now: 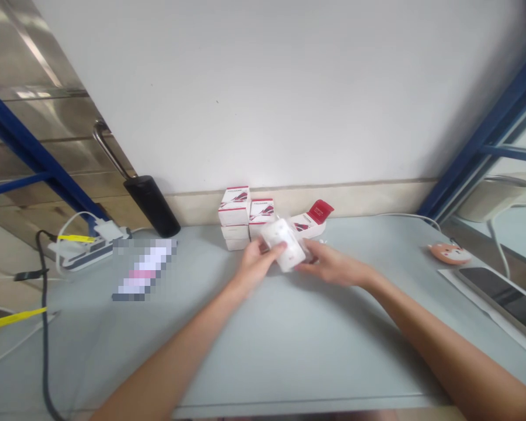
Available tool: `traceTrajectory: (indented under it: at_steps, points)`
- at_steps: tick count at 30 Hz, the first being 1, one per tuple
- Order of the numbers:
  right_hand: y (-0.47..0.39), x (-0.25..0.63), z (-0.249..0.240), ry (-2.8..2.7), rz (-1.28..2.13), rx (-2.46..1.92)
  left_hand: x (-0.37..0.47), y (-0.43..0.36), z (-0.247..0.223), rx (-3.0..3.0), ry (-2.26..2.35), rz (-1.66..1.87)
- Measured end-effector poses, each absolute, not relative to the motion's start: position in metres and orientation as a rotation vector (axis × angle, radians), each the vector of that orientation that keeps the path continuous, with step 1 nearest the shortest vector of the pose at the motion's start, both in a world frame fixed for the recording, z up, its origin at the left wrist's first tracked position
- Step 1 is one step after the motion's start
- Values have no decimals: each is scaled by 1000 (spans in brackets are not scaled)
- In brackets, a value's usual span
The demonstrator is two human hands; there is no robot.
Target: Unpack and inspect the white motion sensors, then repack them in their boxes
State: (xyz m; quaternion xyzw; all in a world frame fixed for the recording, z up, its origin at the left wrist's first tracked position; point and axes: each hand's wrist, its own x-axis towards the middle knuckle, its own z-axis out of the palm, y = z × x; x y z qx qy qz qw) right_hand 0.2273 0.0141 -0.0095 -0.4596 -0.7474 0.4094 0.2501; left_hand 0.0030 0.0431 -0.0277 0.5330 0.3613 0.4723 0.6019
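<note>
Both of your hands close on one small white box, wrapped in clear, glossy film and blurred in the picture. Your left hand takes its near left side, the thumb laid across the front face; your right hand clamps the right end from beneath and behind. You hold the box tilted, lifted just off the worktop, over the middle of its far half.

Just behind the box, against the far edge, stands a cluster of boxes: rectangular white cartons with red printing, two stacks side by side, the left one taller. To their right lies an open carton with its red flap raised. All of them sit close under the plain white wall, above a beige skirting strip.

The worktop is smooth, pale grey-green and matte. Toward the far left corner a black cylinder with a curved metal handle leans against the wall, and left of it lies a white power strip with plugs and a yellow tag; a black cable runs from there down the left edge. A pixelated patch lies between the strip and your left hand, its contents impossible to tell. Near the right edge rests a small rounded pink thing, and nearer the right corner a flat dark screen on a white sheet. Blue metal frame bars rise at both sides.
</note>
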Motion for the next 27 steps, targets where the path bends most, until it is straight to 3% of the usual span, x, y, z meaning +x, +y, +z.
traceTrajectory:
  at_steps: [6,12,19,27]
  points:
    - [18,235,5,-1690,1051,-1220,-1,47,-12,869,583,1220]
    - [11,222,1,-1866,1364,-1017,1,42,-11,778,564,1219]
    - [4,195,-15,-1803,1037,-1100,4,38,-8,747,575,1264]
    - [-3,193,0,-1614,745,-1053,9,33,-3,709,612,1298]
